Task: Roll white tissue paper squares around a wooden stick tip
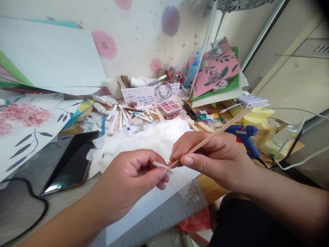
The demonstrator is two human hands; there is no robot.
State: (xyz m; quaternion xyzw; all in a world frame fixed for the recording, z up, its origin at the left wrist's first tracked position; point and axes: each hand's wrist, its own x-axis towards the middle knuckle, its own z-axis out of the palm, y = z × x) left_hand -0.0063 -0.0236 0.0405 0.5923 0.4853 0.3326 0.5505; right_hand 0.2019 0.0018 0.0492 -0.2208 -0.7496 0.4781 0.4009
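Note:
My left hand [140, 178] pinches a small piece of white paper [162, 166] between thumb and fingers. A thin wooden stick [221, 130] is held in my right hand [213, 159], slanting up to the right, its lower tip at the white paper. Both hands are close together over a white sheet [146, 206]. Behind them lies a heap of white tissue pieces [154, 137]. The tips of some left fingers are partly hidden.
A black phone [72, 163] lies at the left, near a black cable [38, 199]. Scattered pens [124, 120] and a pink palette [170, 107] are behind the tissue. At the right is a blue glue gun [245, 137]; pink artwork [216, 68] leans at the back.

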